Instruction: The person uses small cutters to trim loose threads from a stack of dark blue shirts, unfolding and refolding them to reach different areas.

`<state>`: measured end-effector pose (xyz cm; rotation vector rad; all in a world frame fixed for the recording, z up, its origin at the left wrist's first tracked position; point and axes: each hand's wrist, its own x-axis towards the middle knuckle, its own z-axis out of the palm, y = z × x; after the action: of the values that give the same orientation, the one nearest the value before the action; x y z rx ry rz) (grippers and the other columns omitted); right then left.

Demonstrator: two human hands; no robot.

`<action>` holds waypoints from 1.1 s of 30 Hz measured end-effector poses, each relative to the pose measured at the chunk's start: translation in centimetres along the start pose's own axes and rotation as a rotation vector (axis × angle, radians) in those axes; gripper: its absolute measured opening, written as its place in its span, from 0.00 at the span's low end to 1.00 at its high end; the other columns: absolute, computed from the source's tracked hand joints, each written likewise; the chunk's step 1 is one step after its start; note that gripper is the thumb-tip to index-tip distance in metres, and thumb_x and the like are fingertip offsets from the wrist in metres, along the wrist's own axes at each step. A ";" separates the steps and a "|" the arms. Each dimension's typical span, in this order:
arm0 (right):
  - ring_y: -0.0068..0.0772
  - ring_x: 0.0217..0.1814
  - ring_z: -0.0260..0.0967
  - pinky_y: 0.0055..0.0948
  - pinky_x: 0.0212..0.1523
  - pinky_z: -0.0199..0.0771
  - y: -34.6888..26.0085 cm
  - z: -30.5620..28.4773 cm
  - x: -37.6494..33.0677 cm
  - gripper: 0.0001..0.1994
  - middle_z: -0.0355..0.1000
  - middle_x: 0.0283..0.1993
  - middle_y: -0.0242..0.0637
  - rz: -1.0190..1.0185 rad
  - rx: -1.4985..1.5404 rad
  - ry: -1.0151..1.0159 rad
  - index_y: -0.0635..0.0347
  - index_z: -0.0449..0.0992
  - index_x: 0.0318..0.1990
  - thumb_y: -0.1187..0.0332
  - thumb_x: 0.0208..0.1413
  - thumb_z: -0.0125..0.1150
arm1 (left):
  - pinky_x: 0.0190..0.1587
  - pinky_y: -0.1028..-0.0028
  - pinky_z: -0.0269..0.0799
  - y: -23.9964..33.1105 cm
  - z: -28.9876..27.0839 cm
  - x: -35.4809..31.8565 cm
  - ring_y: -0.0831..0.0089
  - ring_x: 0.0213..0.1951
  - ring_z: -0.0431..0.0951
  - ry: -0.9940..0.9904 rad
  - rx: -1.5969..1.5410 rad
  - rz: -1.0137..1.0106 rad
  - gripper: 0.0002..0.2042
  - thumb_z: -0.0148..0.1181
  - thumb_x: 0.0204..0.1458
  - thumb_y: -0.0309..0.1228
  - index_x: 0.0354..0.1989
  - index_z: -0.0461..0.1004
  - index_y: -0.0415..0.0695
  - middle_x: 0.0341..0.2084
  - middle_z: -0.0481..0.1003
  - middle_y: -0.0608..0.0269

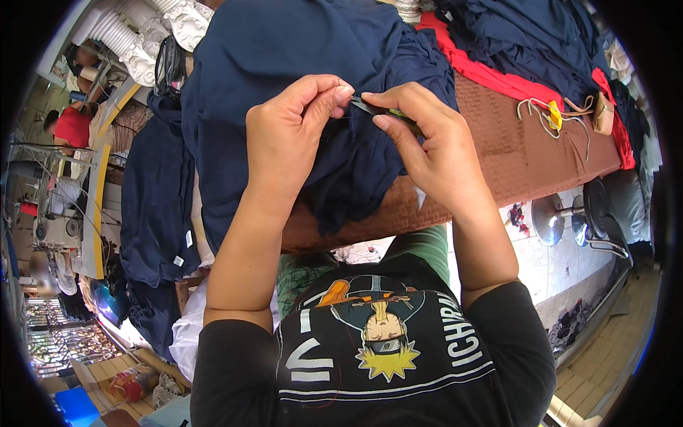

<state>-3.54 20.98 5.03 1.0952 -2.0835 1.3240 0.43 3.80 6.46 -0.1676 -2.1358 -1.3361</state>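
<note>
Navy garment [284,64] drapes over the worktop's [541,142] near left edge, bulk hanging toward the floor. Left hand [288,142]: grip closed, thumb and forefinger pinching a fold of the cloth, apparently to hold it taut. Right hand [427,142]: grip closed around a small metal snipper [370,109], blade tip meeting the pinched fold. Toward the worktop's right edge: loose cords with a yellow tag [553,114], red cloth [491,71] beyond.
</note>
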 end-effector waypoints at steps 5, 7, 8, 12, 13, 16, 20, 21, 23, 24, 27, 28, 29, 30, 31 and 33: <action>0.45 0.34 0.73 0.35 0.33 0.73 -0.6 0.1 0.1 0.07 0.74 0.35 0.39 0.002 -0.041 -0.012 0.58 0.77 0.39 0.74 0.52 0.61 | 0.35 0.79 0.74 0.6 -0.4 -0.4 0.78 0.30 0.79 -0.029 0.037 -0.045 0.06 0.62 0.54 0.26 0.37 0.80 0.38 0.28 0.81 0.61; 0.45 0.34 0.74 0.35 0.34 0.73 -1.1 -0.3 0.0 0.07 0.74 0.34 0.38 0.019 -0.101 -0.042 0.58 0.77 0.39 0.75 0.52 0.61 | 0.42 0.78 0.73 1.1 -1.6 -0.5 0.75 0.37 0.78 -0.195 0.155 0.097 0.07 0.64 0.51 0.25 0.37 0.80 0.38 0.38 0.79 0.59; 0.45 0.35 0.74 0.35 0.34 0.73 -0.9 -0.3 0.1 0.08 0.74 0.34 0.39 -0.002 -0.092 -0.002 0.57 0.77 0.40 0.75 0.52 0.61 | 0.45 0.77 0.72 1.5 -2.6 -0.5 0.74 0.41 0.77 -0.276 0.215 0.167 0.08 0.65 0.49 0.25 0.38 0.80 0.38 0.43 0.78 0.58; 0.36 0.34 0.75 0.28 0.35 0.73 0.6 -2.9 -0.7 0.13 0.73 0.35 0.40 0.088 -0.084 0.193 0.58 0.77 0.44 0.77 0.50 0.64 | 0.59 0.62 0.58 8.2 -6.2 -1.8 0.54 0.59 0.64 -0.637 0.735 0.383 0.17 0.65 0.38 0.24 0.41 0.81 0.45 0.57 0.69 0.55; 0.34 0.34 0.74 0.27 0.35 0.73 0.8 -2.8 -0.8 0.13 0.73 0.36 0.39 0.117 -0.018 0.204 0.58 0.76 0.45 0.77 0.50 0.64 | 0.57 0.63 0.60 9.9 -7.0 -2.7 0.55 0.56 0.67 -0.587 0.797 0.381 0.16 0.65 0.37 0.23 0.39 0.81 0.44 0.54 0.72 0.56; 0.30 0.35 0.72 0.25 0.37 0.72 1.1 -3.2 -1.5 0.14 0.72 0.37 0.38 0.217 0.032 0.232 0.58 0.76 0.46 0.77 0.50 0.65 | 0.55 0.64 0.62 9.9 -7.1 -3.5 0.57 0.52 0.70 -0.506 0.749 0.283 0.13 0.66 0.36 0.23 0.34 0.81 0.43 0.49 0.74 0.57; 0.31 0.38 0.72 0.25 0.39 0.72 1.9 -3.0 -2.5 0.14 0.72 0.40 0.38 0.227 0.060 0.252 0.58 0.76 0.47 0.77 0.51 0.64 | 0.46 0.68 0.68 5.8 -1.4 -4.2 0.65 0.43 0.73 -0.245 0.578 0.248 0.09 0.72 0.36 0.25 0.27 0.78 0.42 0.40 0.75 0.63; 0.31 0.38 0.72 0.26 0.39 0.72 1.8 -2.9 -2.6 0.15 0.72 0.41 0.38 0.207 0.059 0.248 0.58 0.75 0.47 0.77 0.51 0.64 | 0.45 0.68 0.69 4.8 -0.3 -4.4 0.66 0.41 0.73 -0.205 0.603 0.277 0.09 0.72 0.36 0.26 0.27 0.78 0.43 0.40 0.74 0.64; 0.32 0.39 0.72 0.26 0.40 0.72 1.2 -2.8 -2.7 0.15 0.72 0.41 0.39 0.222 0.076 0.240 0.58 0.75 0.48 0.77 0.51 0.64 | 0.42 0.68 0.69 2.8 1.2 -4.6 0.67 0.39 0.73 -0.119 0.660 0.333 0.09 0.72 0.36 0.27 0.27 0.78 0.43 0.39 0.74 0.67; 0.32 0.39 0.72 0.26 0.40 0.72 1.0 -2.8 -2.7 0.15 0.72 0.42 0.39 0.230 0.079 0.238 0.58 0.74 0.48 0.77 0.51 0.64 | 0.41 0.68 0.69 1.6 1.5 -4.6 0.68 0.38 0.73 -0.089 0.656 0.353 0.09 0.72 0.37 0.26 0.27 0.79 0.43 0.38 0.74 0.67; 0.33 0.39 0.73 0.27 0.40 0.72 1.1 -2.7 -2.9 0.15 0.72 0.42 0.39 0.194 0.083 0.235 0.59 0.74 0.48 0.78 0.52 0.63 | 0.39 0.73 0.70 0.2 1.6 -4.2 0.72 0.36 0.75 -0.041 0.666 0.389 0.06 0.71 0.41 0.24 0.29 0.81 0.43 0.36 0.76 0.68; 0.34 0.39 0.73 0.27 0.40 0.72 1.0 -2.6 -3.0 0.14 0.72 0.42 0.39 0.201 0.074 0.234 0.59 0.74 0.48 0.78 0.52 0.62 | 0.38 0.73 0.71 0.0 1.6 -4.1 0.70 0.35 0.76 -0.029 0.532 0.338 0.06 0.70 0.42 0.24 0.29 0.81 0.44 0.34 0.77 0.67; 0.35 0.39 0.73 0.28 0.40 0.72 0.9 -2.5 -3.0 0.14 0.72 0.42 0.40 0.206 0.067 0.231 0.60 0.75 0.47 0.79 0.52 0.62 | 0.38 0.73 0.72 -0.3 1.6 -3.9 0.69 0.34 0.77 -0.015 0.400 0.286 0.06 0.69 0.42 0.24 0.30 0.81 0.46 0.33 0.78 0.67; 0.36 0.39 0.73 0.28 0.40 0.72 0.9 -2.5 -3.0 0.13 0.72 0.41 0.40 0.211 0.057 0.232 0.60 0.75 0.47 0.79 0.53 0.61 | 0.37 0.72 0.72 -0.6 1.6 -3.6 0.67 0.33 0.77 -0.004 0.266 0.236 0.06 0.69 0.43 0.24 0.30 0.81 0.47 0.31 0.78 0.67; 0.37 0.40 0.73 0.28 0.41 0.72 1.0 -2.3 -3.0 0.13 0.72 0.41 0.40 0.162 0.057 0.233 0.60 0.75 0.46 0.80 0.52 0.61 | 0.37 0.78 0.74 -0.6 1.4 -3.3 0.70 0.30 0.79 -0.019 0.128 0.165 0.04 0.67 0.49 0.24 0.33 0.81 0.42 0.28 0.81 0.62; 0.39 0.40 0.73 0.29 0.41 0.73 1.3 -1.7 -3.1 0.12 0.72 0.39 0.41 0.062 0.061 0.236 0.61 0.76 0.45 0.81 0.52 0.60 | 0.37 0.80 0.73 -0.1 0.9 -3.1 0.76 0.30 0.79 0.005 -0.170 -0.122 0.04 0.66 0.51 0.24 0.34 0.80 0.39 0.30 0.81 0.62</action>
<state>-2.83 23.95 2.91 0.8580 -1.9280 1.4782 2.55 5.19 4.39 -0.1035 -2.0555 -1.5868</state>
